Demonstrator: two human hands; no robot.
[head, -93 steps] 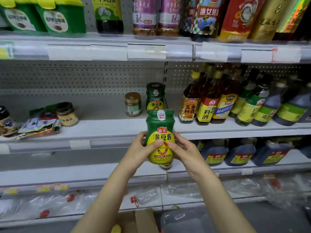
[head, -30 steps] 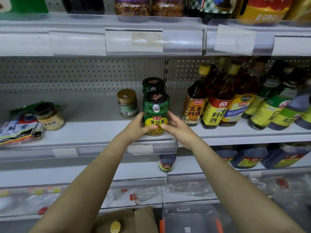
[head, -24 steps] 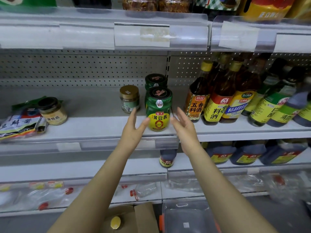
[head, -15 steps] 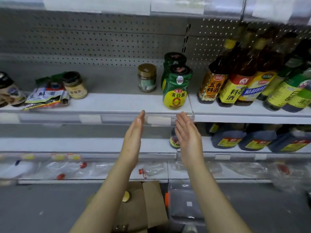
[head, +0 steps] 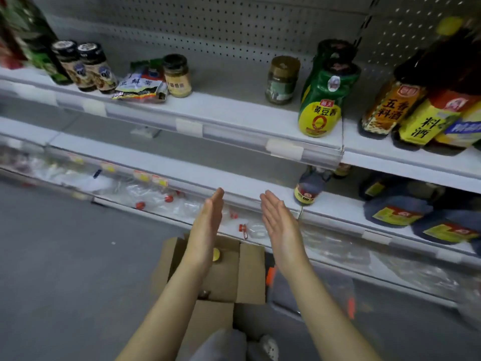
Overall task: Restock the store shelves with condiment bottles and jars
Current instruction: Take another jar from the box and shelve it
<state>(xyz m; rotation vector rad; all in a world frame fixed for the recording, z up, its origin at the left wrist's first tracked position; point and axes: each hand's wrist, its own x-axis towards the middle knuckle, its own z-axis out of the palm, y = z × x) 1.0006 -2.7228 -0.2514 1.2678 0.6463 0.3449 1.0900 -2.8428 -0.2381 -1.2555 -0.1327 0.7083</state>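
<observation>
A green soybean-paste jar with a yellow label (head: 322,105) stands at the front of the middle shelf (head: 234,118), with a second green jar (head: 335,52) right behind it. My left hand (head: 208,220) and my right hand (head: 278,217) are both open and empty, palms facing each other, well below the jars and above an open cardboard box (head: 221,272) on the floor. A yellow lid (head: 216,254) shows inside the box, partly hidden by my left wrist.
A gold-lidded jar (head: 281,79) stands left of the green jars; cooking-wine bottles (head: 416,110) crowd the right. Further left lie a small jar (head: 177,75), a packet (head: 141,86) and dark-lidded jars (head: 86,66). Dark jugs (head: 398,212) sit on the lower shelf. Grey floor is on the left.
Both hands set the green jar on the shelf in front of the other one, let go, and dropped down toward the box. The view has tilted down and left.
</observation>
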